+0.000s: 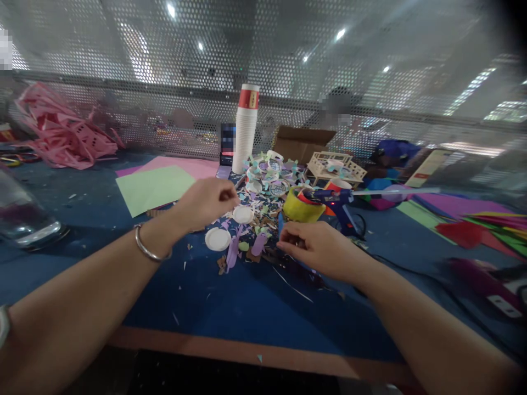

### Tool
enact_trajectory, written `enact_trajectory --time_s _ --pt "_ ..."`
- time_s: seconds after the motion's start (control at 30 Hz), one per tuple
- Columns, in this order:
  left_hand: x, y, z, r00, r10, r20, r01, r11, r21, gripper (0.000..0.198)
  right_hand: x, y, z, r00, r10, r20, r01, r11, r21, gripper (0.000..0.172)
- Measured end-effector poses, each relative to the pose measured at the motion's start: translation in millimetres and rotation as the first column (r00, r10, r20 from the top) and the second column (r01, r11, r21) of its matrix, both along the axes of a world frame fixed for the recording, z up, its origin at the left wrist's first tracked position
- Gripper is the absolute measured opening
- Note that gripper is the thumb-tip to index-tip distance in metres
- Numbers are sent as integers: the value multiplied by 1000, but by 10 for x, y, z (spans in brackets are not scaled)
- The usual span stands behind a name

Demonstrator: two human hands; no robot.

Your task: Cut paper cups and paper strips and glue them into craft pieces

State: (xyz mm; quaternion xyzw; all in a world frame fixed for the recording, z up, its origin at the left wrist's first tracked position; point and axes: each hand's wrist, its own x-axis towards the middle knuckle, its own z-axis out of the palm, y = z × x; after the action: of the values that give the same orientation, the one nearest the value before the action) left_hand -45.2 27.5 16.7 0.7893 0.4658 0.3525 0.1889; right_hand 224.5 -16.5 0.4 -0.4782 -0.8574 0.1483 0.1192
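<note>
My left hand (206,202) hovers over the blue table (230,302) with its fingers curled into a loose fist; what it holds, if anything, is hidden. A silver bangle (150,247) sits on that wrist. My right hand (315,247) is lower and to the right, its fingers pinched together on something small I cannot make out. Between the hands lie two white paper discs (218,239) and purple paper cut-outs (247,247) among scraps. A yellow tape roll (300,207) stands just beyond my right hand.
A tall stack of white paper cups (246,134) stands at the back. A blue glue gun (337,200) with its cord lies to the right, beside coloured paper sheets (473,216). Green and pink sheets (154,186) lie left. A perforated metal screen (164,82) closes the far side.
</note>
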Motion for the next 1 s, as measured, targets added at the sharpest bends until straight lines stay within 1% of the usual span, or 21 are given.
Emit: enact_trajectory --time_s 0.03,0.1,0.13,0.17,0.2,0.23,0.3,0.33,0.37,0.43,0.57,0.63,0.67,0.73,0.8,0.83,0.93,0.97,1.0 --pt "-105 75 22 998 65 10 -66 997 51 10 -5 -8 8 1000 15 28 -14 1000 -16 18" --pt "-317 226 43 981 191 -34 -188 979 83 13 -20 -28 38 997 36 73 -31 998 -60 19" --pt "-411 293 43 966 234 -109 -230 972 50 17 -27 -39 57 994 43 96 -34 995 -91 20" --pt "-489 352 39 940 251 -231 -260 965 -10 24 -33 -49 77 992 49 120 -34 992 -122 21" --pt "-550 398 30 892 234 -387 -285 955 -80 34 -37 -59 97 988 55 142 -33 988 -151 21" --pt "-594 432 20 841 211 -499 -303 947 -110 44 -38 -67 113 986 59 158 -31 985 -171 22" --pt "-639 469 -2 774 128 -620 -291 942 -170 53 -32 -76 133 983 68 172 -34 981 -193 22" --pt "-650 476 -11 760 98 -642 -281 941 -189 53 -25 -77 137 983 71 171 -37 980 -197 22" --pt "-657 479 -16 757 81 -649 -276 939 -205 52 -17 -77 137 983 75 169 -40 978 -204 22" --pt "-672 481 -17 757 82 -648 -284 935 -214 43 1 -76 133 983 79 163 -41 974 -224 22" --pt "-718 496 4 759 72 -647 -243 953 -179 15 30 -75 124 987 73 146 -32 963 -267 22" --pt "-725 503 8 796 62 -602 -210 961 -179 9 41 -76 122 987 65 149 -22 962 -271 21" --pt "-720 502 9 838 70 -542 -200 963 -184 8 45 -77 122 986 58 156 -14 963 -271 21" --pt "-692 486 16 920 103 -378 -187 963 -193 12 52 -80 125 984 45 171 4 961 -277 20" --pt "-643 451 36 965 143 -218 -188 962 -200 17 54 -84 130 983 36 178 18 956 -291 19" --pt "-613 429 50 973 157 -169 -191 960 -206 18 53 -87 133 983 32 180 24 955 -297 18" --pt "-510 360 84 977 207 52 -191 955 -225 16 43 -92 143 983 29 183 27 954 -297 16" --pt "-468 339 86 970 205 128 -170 956 -239 14 38 -93 146 982 37 183 20 954 -298 15" --pt "-421 319 80 963 181 199 -126 956 -263 13 33 -93 149 982 47 183 10 955 -297 13"
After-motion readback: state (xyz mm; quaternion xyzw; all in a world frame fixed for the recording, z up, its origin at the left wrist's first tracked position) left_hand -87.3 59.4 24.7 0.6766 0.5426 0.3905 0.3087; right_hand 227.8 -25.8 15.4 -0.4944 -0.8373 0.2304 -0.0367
